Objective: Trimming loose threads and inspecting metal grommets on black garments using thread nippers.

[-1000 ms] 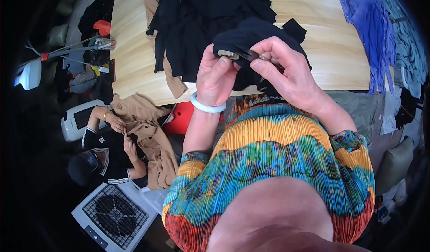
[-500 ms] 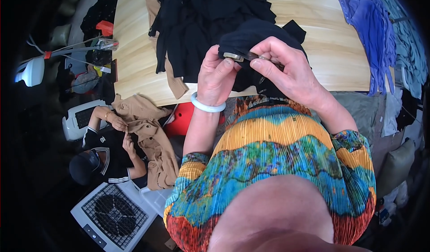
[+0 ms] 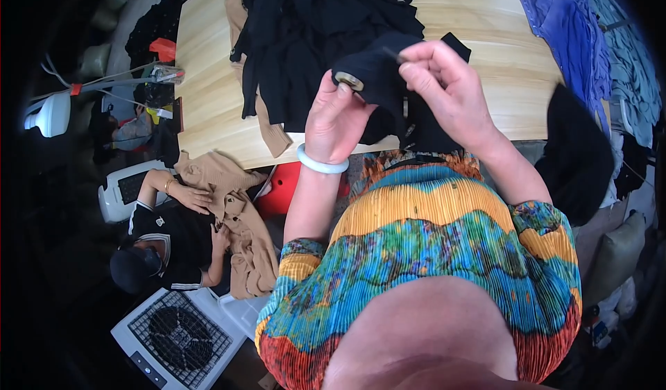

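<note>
My left hand (image 3: 338, 116) grips a fold of black garment (image 3: 378, 78) with a round pale button (image 3: 349, 81) under the thumb. A white bangle (image 3: 321, 163) circles that wrist. My right hand (image 3: 444, 85) is just to the right, fingers pinched on the same black cloth near a thin dark thread or needle; which one I cannot tell. Both hands hover over the near edge of a light wooden table (image 3: 208, 78).
A heap of black clothes (image 3: 312, 22) and a tan piece (image 3: 267, 130) lie on the table. Blue garments (image 3: 569, 29) pile at the right. Another person (image 3: 173, 237) sits lower left handling a tan garment (image 3: 236, 216). A white fan box (image 3: 173, 338) stands below.
My right hand has lifted and pulled away to the right from the button. My left hand has turned the black cloth so the button faces up.
</note>
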`<state>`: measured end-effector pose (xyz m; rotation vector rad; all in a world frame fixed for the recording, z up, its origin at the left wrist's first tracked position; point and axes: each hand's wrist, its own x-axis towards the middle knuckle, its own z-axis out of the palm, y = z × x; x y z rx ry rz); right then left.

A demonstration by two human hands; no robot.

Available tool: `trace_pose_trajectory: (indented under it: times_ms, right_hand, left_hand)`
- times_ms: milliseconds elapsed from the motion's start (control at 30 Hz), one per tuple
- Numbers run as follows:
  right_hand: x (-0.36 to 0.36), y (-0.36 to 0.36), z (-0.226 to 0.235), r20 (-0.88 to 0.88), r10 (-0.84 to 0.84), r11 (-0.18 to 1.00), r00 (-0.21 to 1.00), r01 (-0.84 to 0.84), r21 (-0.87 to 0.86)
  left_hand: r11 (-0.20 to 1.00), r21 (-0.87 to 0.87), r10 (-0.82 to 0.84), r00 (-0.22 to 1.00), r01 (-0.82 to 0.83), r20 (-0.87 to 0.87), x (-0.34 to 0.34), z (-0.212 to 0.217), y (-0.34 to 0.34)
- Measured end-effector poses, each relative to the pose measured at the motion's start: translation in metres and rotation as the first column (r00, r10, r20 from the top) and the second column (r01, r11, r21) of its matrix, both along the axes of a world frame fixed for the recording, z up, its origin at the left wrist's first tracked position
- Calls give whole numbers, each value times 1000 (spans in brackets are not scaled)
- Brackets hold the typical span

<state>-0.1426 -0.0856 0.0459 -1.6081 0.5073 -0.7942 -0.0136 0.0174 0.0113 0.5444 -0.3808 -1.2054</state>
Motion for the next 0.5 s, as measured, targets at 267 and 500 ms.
trace_pose_trajectory:
  times_ms: [267, 500]
  right_hand:
    - [6, -30, -17, -3, 346, 929, 938, -342, 138]
    - [21, -30, -28, 12, 307, 933, 952, -303, 194]
  left_hand:
    - [996, 62, -57, 976, 72, -208, 26, 14, -11]
    - [998, -18, -63, 931, 60, -359, 47, 21, -37]
